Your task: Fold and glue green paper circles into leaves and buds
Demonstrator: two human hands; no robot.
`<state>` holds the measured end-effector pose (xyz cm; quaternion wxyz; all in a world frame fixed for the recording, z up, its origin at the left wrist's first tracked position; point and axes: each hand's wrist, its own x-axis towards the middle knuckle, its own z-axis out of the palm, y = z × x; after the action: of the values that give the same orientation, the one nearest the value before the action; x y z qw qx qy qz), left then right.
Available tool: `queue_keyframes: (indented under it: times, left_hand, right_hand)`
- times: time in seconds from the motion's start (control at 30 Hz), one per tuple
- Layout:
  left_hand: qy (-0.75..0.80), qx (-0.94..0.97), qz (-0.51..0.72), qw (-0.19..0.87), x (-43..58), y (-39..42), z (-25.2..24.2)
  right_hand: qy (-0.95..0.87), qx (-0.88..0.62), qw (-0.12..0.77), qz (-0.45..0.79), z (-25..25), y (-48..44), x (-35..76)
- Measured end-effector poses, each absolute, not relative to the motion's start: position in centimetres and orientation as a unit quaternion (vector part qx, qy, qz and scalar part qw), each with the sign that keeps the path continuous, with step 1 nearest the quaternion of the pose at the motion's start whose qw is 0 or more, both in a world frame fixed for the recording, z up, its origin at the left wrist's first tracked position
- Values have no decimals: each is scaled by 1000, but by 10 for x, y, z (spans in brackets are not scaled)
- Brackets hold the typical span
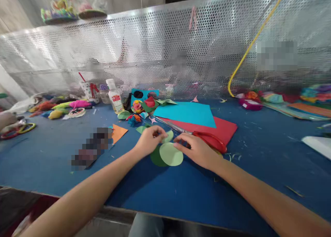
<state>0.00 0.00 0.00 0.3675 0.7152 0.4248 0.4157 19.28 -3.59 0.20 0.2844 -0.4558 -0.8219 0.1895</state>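
Observation:
My left hand [150,140] pinches a small light green paper piece [169,137] with thumb and forefinger just above the blue table. Opposite it, my right hand [198,149] is curved with its thumb and forefinger slightly apart. The right thumb tip meets the upper edge of a light green paper circle [171,155]. This circle partly covers a dark green paper circle [156,157]. Scissors with red handles [213,140] lie just behind my right hand, on red paper [224,128] and pointing to the back left.
A cyan sheet [187,112] overlaps the red paper. At the back left stand a glue bottle [115,97] and a patterned cup [90,92]. Orange paper [119,132] lies left of my hands. Perforated metal mesh [155,50] borders the table. Another person's hand [7,119] shows far left.

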Motion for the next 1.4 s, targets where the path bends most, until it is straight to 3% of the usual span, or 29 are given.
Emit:
queue_keyframes:
  times: [0.1, 0.33, 0.47, 0.57, 0.63, 0.73, 0.87, 1.0, 1.13, 1.27, 1.4]
  left_hand:
    - [491, 629, 526, 294, -16, 18, 10]
    - [536, 620, 493, 292, -51, 39, 24]
    - [549, 668, 358, 353, -65, 29, 39]
    - [511, 746, 126, 407, -70, 20, 47]
    - [496, 778, 12, 386, -73, 18, 48]
    - [518, 789, -6, 330, -77, 22, 46]
    - [505, 795, 17, 336, -74, 23, 49]
    - [398, 769, 77, 494, -71, 9, 58]
    - [185, 610, 343, 690, -81, -3, 67]
    - [111, 421, 576, 692, -79, 4, 74]
    - [300, 371, 638, 604, -65, 25, 64]
  right_hand:
    - [-821, -466, 278, 176, -1, -37, 195]
    - [-875, -425, 169, 159, -2, -41, 196]
    - [-875, -423, 169, 161, -3, -39, 198]
    - [-876, -418, 180, 160, -3, -38, 198]
    - [-872, -422, 188, 164, -3, -38, 198]
    - [-859, -437, 201, 174, -3, -39, 197]
    - [-849, -443, 219, 186, -3, -39, 196]
    - [-842, -438, 247, 195, -3, -39, 196]
    - [-836, -429, 263, 218, -1, -40, 195]
    - [-822, -443, 279, 224, -1, -40, 194]
    - [-793, -479, 313, 212, -4, -37, 195]
